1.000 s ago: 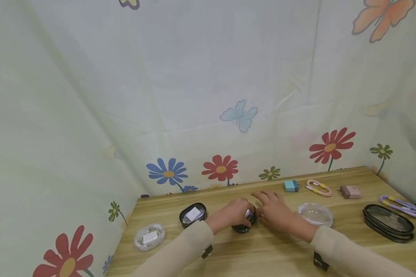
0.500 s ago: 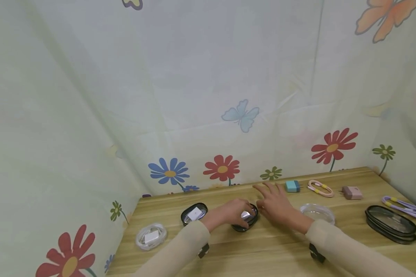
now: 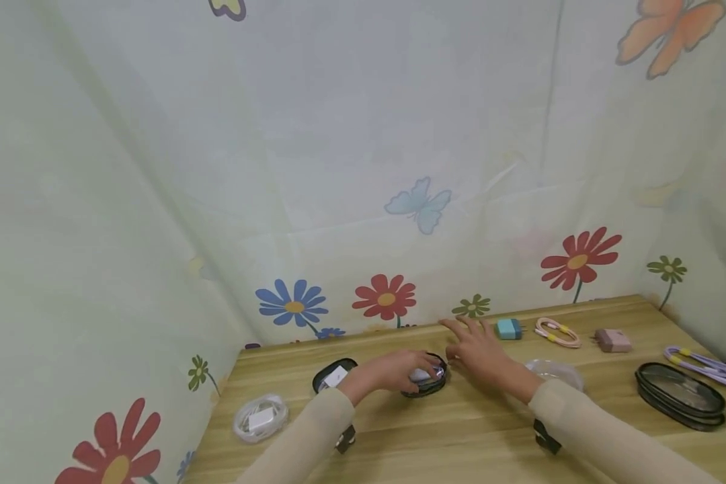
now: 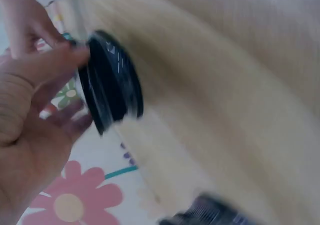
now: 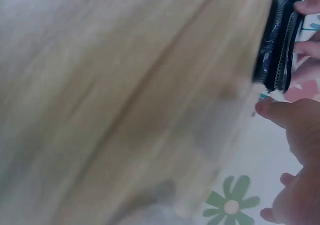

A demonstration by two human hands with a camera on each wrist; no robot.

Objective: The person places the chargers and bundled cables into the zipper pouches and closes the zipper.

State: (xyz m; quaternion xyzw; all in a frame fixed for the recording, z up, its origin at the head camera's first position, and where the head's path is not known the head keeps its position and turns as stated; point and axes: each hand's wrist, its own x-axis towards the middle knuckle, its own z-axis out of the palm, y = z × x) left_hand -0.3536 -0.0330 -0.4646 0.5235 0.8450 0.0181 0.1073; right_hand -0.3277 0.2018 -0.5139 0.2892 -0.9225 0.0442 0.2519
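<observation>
Left hand [image 3: 399,370] is gripping the oval zip case [image 4: 112,80], ideally gently, near the desk's [image 3: 435,444] back edge; right hand [image 3: 482,354], fingers spread, is holding nothing.

Flowered backdrop [image 3: 333,161] behind wooden table [image 3: 454,444]

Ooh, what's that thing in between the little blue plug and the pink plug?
A pale pink cable, looped up with yellow ties, lies between the blue plug and the pink plug. The head view shows it.
</observation>
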